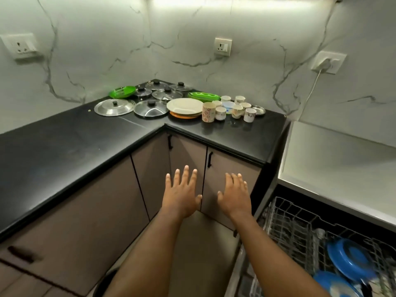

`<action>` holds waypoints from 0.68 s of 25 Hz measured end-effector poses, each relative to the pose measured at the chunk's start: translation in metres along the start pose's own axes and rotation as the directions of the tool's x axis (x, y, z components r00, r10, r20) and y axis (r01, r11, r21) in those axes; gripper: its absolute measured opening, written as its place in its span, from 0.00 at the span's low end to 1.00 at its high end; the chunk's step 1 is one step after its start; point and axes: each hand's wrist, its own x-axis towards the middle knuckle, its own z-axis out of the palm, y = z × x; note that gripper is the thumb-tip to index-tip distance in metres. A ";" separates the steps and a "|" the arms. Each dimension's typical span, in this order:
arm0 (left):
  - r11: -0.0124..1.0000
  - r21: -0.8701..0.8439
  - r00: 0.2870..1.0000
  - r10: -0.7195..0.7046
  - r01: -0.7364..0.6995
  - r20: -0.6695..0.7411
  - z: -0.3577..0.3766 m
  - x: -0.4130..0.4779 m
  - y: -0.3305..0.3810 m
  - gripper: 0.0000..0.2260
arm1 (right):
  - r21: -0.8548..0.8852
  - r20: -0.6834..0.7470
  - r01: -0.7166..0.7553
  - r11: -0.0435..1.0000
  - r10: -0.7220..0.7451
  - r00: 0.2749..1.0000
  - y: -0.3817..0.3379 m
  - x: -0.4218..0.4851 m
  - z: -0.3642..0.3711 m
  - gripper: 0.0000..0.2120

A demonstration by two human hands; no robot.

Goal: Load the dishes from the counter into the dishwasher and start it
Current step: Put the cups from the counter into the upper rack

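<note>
My left hand (182,192) and my right hand (234,195) hover palm-down with spread fingers in front of the corner cabinets, holding nothing. On the black counter (64,151) at the corner lie several pot lids, a steel one (114,107) and glass ones (151,109). A cream plate (184,106) sits on an orange plate, with green plates (203,96) behind it. Several patterned cups (233,109) stand to their right, beside a small steel plate (258,110). The dishwasher's wire rack (295,228) is pulled out at lower right and holds blue plates (349,258).
A green bowl-like dish (122,91) sits at the back left of the lids. Wall sockets (222,46) are on the marble backsplash, one at right with a white cable (310,91). A pale countertop (342,168) lies above the dishwasher. Brown cabinet doors (85,211) run below the counter.
</note>
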 end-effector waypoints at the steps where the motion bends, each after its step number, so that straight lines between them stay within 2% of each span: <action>1: 1.000 0.009 1.000 -0.001 0.001 0.008 0.002 0.012 -0.007 0.35 | 0.024 -0.003 -0.012 1.000 0.012 1.000 -0.004 0.016 0.006 0.32; 8: 0.997 0.048 0.996 -0.062 0.059 0.064 -0.011 0.116 -0.051 0.36 | 0.128 -0.007 -0.003 0.992 0.004 1.000 -0.036 0.137 0.030 0.32; 13: 0.999 0.023 0.994 -0.042 0.039 0.104 -0.013 0.181 -0.058 0.36 | 0.136 0.035 -0.046 0.990 0.041 0.999 -0.041 0.194 0.043 0.33; 17: 1.000 0.011 0.990 0.015 -0.016 0.138 -0.015 0.246 -0.063 0.36 | 0.141 0.010 -0.056 0.988 0.055 0.998 -0.045 0.242 0.052 0.32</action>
